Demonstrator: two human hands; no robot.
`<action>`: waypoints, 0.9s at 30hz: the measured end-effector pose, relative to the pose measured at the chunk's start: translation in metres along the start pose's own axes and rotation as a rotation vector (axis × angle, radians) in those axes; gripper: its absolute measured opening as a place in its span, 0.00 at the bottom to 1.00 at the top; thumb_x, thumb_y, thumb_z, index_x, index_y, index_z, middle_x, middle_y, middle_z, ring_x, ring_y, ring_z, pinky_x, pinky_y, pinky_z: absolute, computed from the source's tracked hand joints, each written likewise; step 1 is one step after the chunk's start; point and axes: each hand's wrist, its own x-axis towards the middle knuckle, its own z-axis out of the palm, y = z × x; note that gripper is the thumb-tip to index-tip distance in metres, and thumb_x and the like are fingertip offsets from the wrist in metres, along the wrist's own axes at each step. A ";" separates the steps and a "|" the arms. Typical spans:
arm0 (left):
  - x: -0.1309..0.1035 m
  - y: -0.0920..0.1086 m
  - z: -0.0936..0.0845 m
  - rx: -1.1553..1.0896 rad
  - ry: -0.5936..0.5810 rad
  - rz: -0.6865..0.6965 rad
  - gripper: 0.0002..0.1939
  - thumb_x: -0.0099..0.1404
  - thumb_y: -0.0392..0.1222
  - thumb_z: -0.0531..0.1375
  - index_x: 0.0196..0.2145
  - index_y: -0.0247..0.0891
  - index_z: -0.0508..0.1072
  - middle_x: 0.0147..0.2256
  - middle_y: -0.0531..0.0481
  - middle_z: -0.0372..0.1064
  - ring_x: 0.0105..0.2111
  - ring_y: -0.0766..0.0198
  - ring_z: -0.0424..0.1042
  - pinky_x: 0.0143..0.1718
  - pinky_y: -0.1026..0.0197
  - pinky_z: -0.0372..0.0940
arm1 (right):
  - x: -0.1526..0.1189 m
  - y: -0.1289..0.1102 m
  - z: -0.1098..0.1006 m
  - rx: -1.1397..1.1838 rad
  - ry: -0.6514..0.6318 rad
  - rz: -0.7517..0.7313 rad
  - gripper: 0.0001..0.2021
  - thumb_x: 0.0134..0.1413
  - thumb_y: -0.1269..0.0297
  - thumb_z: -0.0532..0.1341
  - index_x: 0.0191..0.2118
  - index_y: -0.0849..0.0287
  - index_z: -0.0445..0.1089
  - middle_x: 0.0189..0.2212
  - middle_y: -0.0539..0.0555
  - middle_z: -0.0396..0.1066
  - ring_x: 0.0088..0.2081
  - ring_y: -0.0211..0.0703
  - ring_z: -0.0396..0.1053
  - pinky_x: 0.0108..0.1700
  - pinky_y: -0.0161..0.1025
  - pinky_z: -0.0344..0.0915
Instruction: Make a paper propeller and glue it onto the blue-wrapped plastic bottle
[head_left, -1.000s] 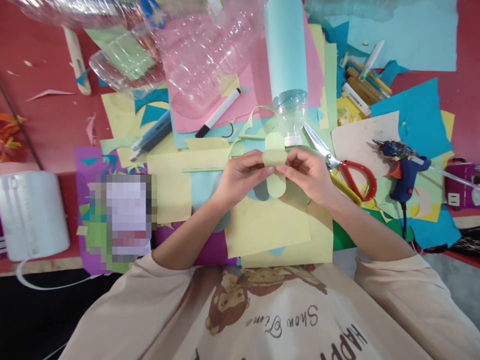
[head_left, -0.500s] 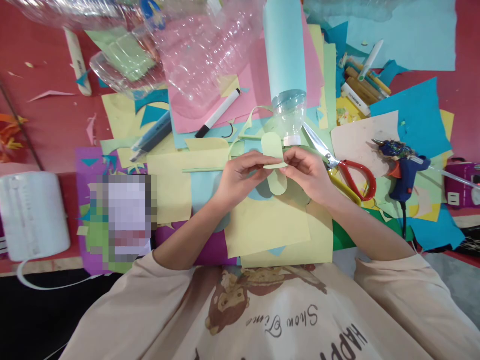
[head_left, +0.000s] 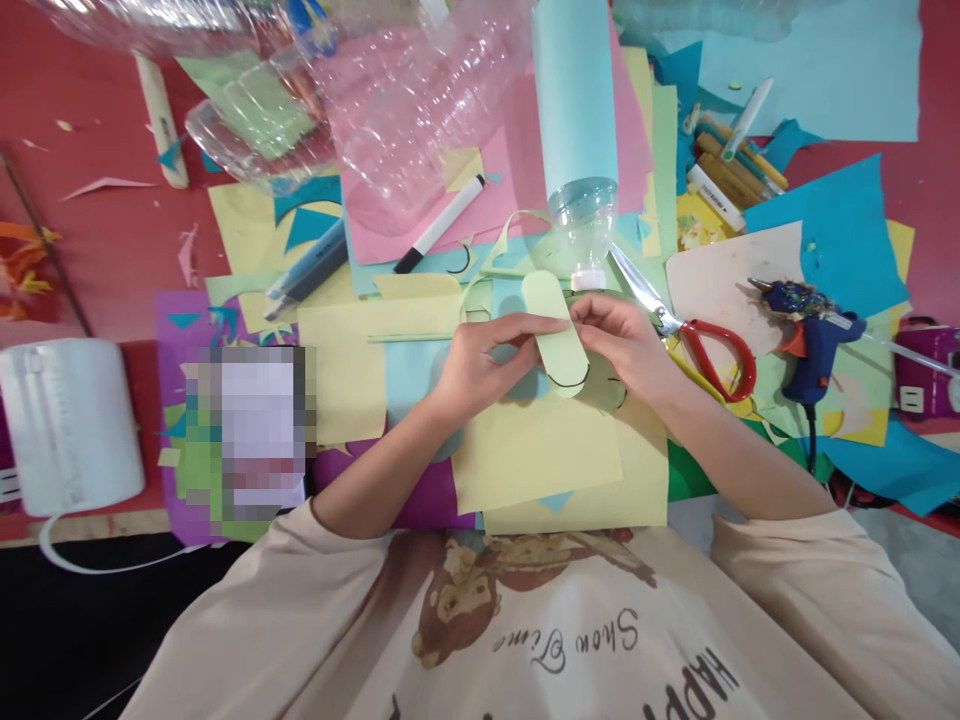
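My left hand (head_left: 487, 365) pinches a light green rounded paper strip (head_left: 564, 350) at its left edge, thumb and fingers closed on it. A dark curved line shows near the strip's lower end. At the strip's right edge is my right hand (head_left: 619, 340), its fingers bent and pressed together on the paper's edge. Just above, a clear bottle neck (head_left: 585, 225) with a white cap points toward me, its body wrapped in light blue paper (head_left: 576, 90). Red-handled scissors (head_left: 716, 350) lie right of my right hand. Yellow paper sheets (head_left: 536, 460) lie below my hands.
A blue glue gun (head_left: 817, 350) lies at the right. Clear plastic bottles (head_left: 420, 100) are at the upper left, above a black-and-white marker (head_left: 441, 222). Several pens (head_left: 731, 170) sit at the upper right. A white device (head_left: 71, 425) is at the far left.
The green strip, earlier bent with its middle folded toward me, now lies flatter and tilted between my hands. My right hand has shifted slightly right.
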 end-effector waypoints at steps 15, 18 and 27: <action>-0.002 0.003 0.000 0.051 0.056 0.006 0.11 0.62 0.36 0.59 0.41 0.44 0.79 0.36 0.52 0.79 0.28 0.68 0.75 0.30 0.66 0.70 | -0.001 -0.005 0.003 -0.106 0.054 -0.038 0.11 0.50 0.60 0.67 0.27 0.58 0.65 0.23 0.46 0.61 0.25 0.32 0.59 0.27 0.33 0.58; -0.003 0.001 -0.002 -0.059 0.070 -0.013 0.11 0.64 0.42 0.59 0.43 0.43 0.78 0.30 0.52 0.76 0.27 0.68 0.74 0.29 0.65 0.70 | -0.004 -0.004 0.004 -0.163 0.083 -0.114 0.08 0.52 0.64 0.64 0.28 0.58 0.65 0.24 0.46 0.61 0.26 0.32 0.59 0.27 0.33 0.58; 0.001 0.001 0.002 -0.022 0.160 -0.025 0.09 0.60 0.46 0.65 0.34 0.39 0.75 0.30 0.51 0.75 0.30 0.68 0.75 0.32 0.65 0.71 | -0.006 -0.004 0.005 -0.282 0.085 -0.180 0.06 0.56 0.65 0.62 0.30 0.57 0.65 0.25 0.47 0.64 0.27 0.33 0.62 0.29 0.34 0.60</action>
